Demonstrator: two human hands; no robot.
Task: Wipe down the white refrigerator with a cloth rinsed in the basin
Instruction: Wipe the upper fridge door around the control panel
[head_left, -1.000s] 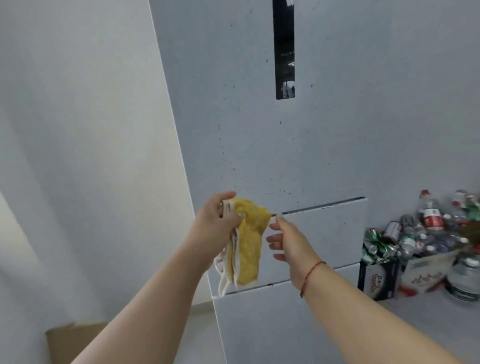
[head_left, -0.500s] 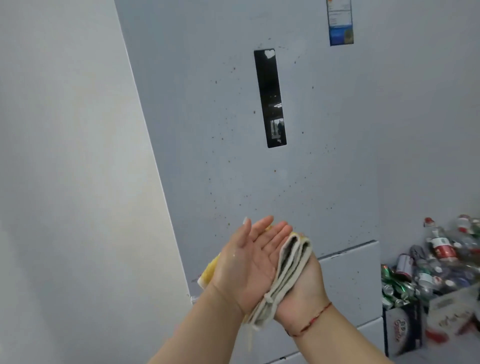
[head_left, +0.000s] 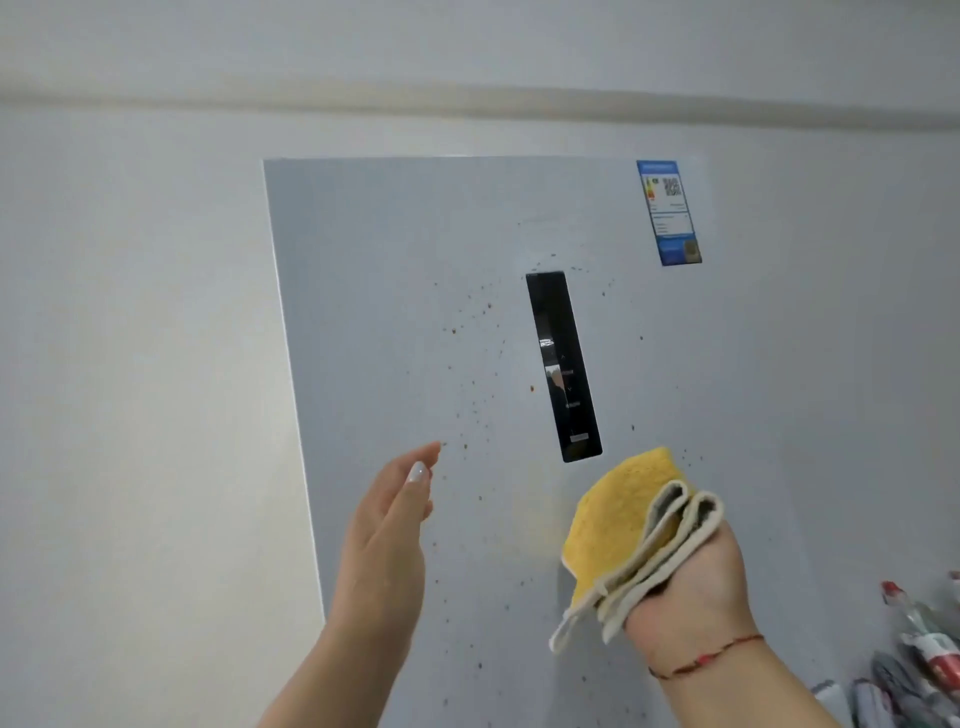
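Your landmark is the black control panel (head_left: 563, 366), a tall narrow strip set into the front of the white refrigerator (head_left: 389, 291) and leaning slightly in this wide view.

Your right hand (head_left: 685, 587) sits below and to the right of that panel, closed around a folded yellow cloth (head_left: 615, 519). The cloth's pale edging shows as several stacked layers on the side nearest your thumb, and a loose corner hangs down past your wrist. The top of the cloth reaches up to just under the panel's lower right corner. It looks pressed to the door, though from this angle you cannot be sure it actually touches. A thin red string bracelet (head_left: 706, 660) circles that wrist.

Your left hand (head_left: 389, 525) is below and to the left of the panel, empty, fingers straight and held together, seen edge-on with the fingertips pointing up toward the door. Whether it touches the surface is not clear.

Small brown specks (head_left: 470, 384) are scattered over the door, thickest to the left of the panel and trailing down between your two hands. Up and to the right of the panel, near the door's top corner, is a blue energy label (head_left: 670, 213). Far below and to the right of the panel, at the frame's edge, a cluster of plastic bottles (head_left: 919, 639) shows.
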